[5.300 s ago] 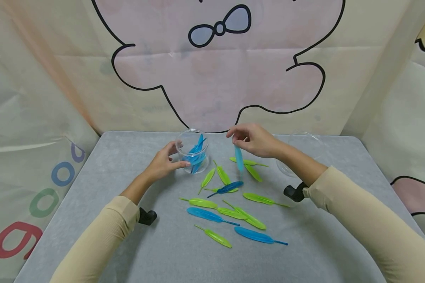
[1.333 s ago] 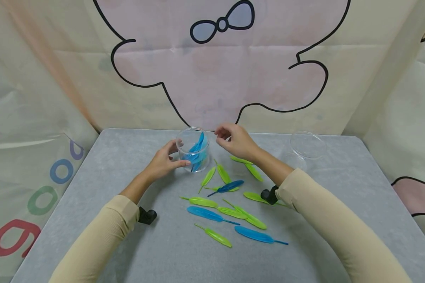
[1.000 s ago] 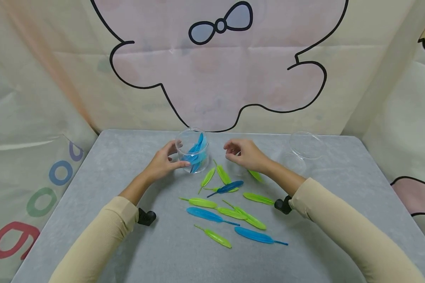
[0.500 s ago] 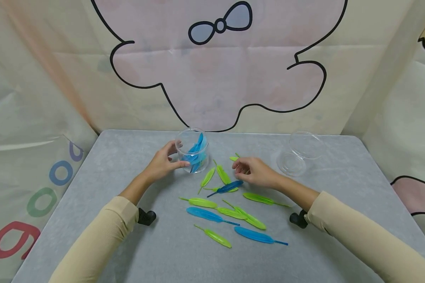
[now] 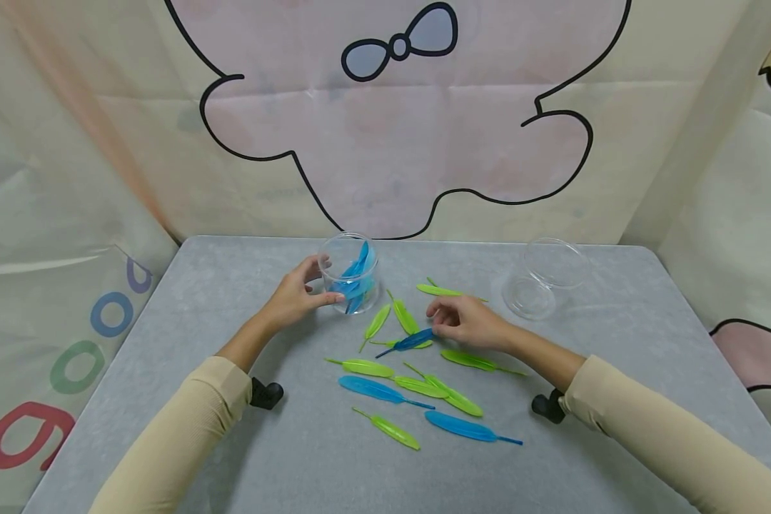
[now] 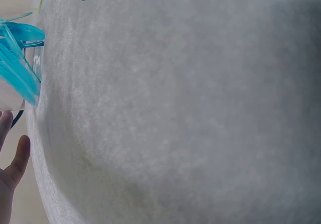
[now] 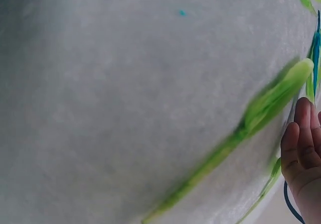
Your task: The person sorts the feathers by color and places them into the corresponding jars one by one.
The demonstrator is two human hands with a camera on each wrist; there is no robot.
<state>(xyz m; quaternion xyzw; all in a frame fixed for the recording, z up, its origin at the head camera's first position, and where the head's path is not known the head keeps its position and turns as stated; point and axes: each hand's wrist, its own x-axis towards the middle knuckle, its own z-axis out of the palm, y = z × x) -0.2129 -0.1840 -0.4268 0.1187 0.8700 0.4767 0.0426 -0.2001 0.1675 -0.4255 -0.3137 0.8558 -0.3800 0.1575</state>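
My left hand (image 5: 295, 293) grips the side of a clear plastic cup (image 5: 330, 275), thumb in front and fingers behind. Several blue feathers (image 5: 358, 275) stand inside it; in the left wrist view these blue feathers (image 6: 17, 58) lean against the cup wall. With its fingers bent, my right hand (image 5: 467, 323) pinches the broad tip of a dark blue feather (image 5: 407, 343) lying over a green one. The right wrist view has the right hand (image 7: 303, 158) at the edge, its fingertips beside the dark blue feather (image 7: 316, 53); the contact is partly hidden there.
Green feathers (image 5: 392, 432) lie scattered across the grey table (image 5: 283, 457). Two lighter blue feathers, one left (image 5: 373, 389) and one right (image 5: 462, 426), lie nearer the front. A second clear cup (image 5: 530, 296) lies at the back right. A printed cloth (image 5: 488, 143) hangs behind.
The light blue feather my right hand held earlier has left its fingers. That hand has come away from beside the cup, moving right and nearer, onto the dark blue feather. My left hand stays put.
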